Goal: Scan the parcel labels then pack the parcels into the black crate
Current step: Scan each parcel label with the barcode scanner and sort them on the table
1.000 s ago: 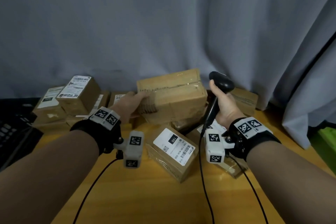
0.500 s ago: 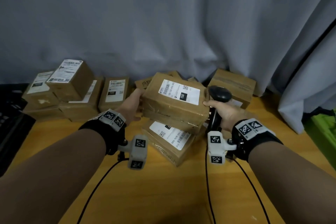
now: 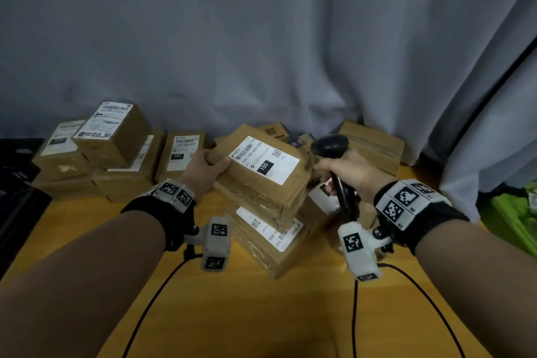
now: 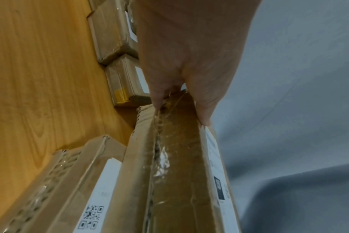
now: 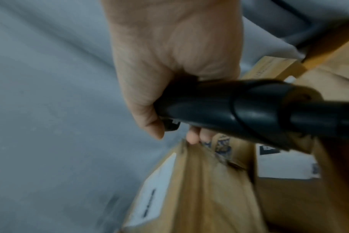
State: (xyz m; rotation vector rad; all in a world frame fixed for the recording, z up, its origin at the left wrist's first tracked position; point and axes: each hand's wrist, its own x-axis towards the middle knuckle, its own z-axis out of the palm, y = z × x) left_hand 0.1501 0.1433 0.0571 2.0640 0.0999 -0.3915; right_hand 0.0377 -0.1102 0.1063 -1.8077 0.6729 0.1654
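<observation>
My left hand grips the left end of a brown cardboard parcel, its white label with "150" facing up. In the left wrist view the thumb and fingers clamp the parcel's corner. My right hand holds a black barcode scanner by its handle, with fingertips touching the parcel's right end. In the right wrist view the scanner lies across the palm above the parcel. The held parcel sits above another labelled parcel on the wooden table. A black crate edge shows at the far left.
Several labelled parcels are stacked at the back left, and more boxes at the back right against a grey curtain. Black cables trail over the table front. A green object lies at the right edge.
The held parcel has turned from its plain side to label up and come lower, over the parcel beneath. The right hand with the scanner has come down to the parcel's right end.
</observation>
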